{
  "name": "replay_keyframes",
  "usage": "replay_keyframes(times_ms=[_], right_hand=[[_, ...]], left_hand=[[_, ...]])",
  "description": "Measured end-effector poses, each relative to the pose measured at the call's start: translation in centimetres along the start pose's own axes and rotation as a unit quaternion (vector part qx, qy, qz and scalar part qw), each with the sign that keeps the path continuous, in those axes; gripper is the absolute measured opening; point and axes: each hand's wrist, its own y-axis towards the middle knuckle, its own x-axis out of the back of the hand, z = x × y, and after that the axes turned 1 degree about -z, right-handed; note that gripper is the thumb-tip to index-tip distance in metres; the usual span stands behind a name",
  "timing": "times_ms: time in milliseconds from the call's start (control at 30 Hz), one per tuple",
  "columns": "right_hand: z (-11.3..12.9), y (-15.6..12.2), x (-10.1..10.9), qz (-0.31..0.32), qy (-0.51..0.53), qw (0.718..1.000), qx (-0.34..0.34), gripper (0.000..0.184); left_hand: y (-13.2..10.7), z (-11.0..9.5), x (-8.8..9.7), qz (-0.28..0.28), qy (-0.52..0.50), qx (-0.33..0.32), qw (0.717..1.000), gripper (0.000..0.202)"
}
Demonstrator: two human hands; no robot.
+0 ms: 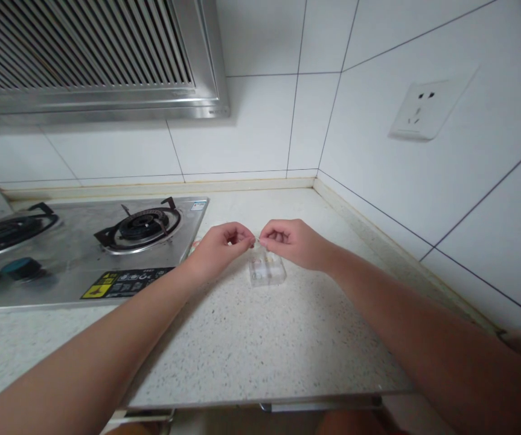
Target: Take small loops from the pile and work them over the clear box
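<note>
My left hand point(224, 244) and my right hand point(288, 240) meet fingertip to fingertip above the counter, each closed in a pinch. Something tiny and thin seems to sit between the two pinches, too small to name. Just below the fingertips, a clear plastic box point(267, 273) with compartments rests on the counter; a few small bits show inside it, and its far part is hidden by my hands. Behind my left wrist, a small piece with red and white colouring point(195, 244) is partly covered.
A speckled white countertop point(251, 338) spans the front. On the left is a steel gas stove point(72, 266) with black burners, below a range hood point(106, 54). Tiled walls meet in a corner behind the counter, and a power socket point(418, 110) is on the right wall.
</note>
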Motion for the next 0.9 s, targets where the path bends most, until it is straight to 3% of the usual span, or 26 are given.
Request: replay_keyframes(times_ms=[900], right_hand=[[-0.68,0.09,0.00,-0.025,0.020,0.999,-0.009,0.019]], left_hand=[[-0.31,-0.68,-0.14,0.003,-0.065,0.047,0.997,0.020]])
